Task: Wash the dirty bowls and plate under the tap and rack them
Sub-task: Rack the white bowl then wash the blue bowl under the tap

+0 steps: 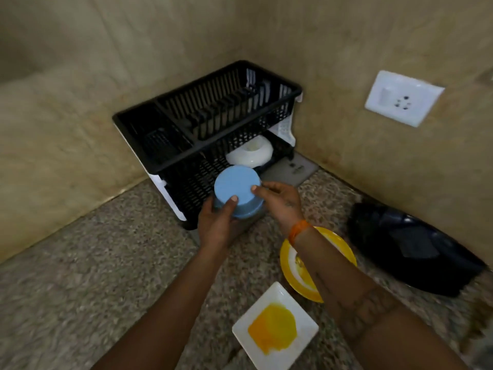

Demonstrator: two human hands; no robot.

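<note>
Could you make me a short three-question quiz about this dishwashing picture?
1. True or false: the blue bowl is held upside down.
2. Which tier of the black rack holds the white bowl? A upper, B lower.
3. What colour is the mess on the square white plate?

Key: 1 true, with the left hand and right hand both on it. 2 B. 3 yellow.

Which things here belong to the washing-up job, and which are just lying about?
Part of the job:
blue bowl, upside down, held by left hand and right hand
white bowl on the lower shelf
dish rack
yellow bowl, still dirty
white plate, yellow smear

Just lying about:
black bag
wall socket
</note>
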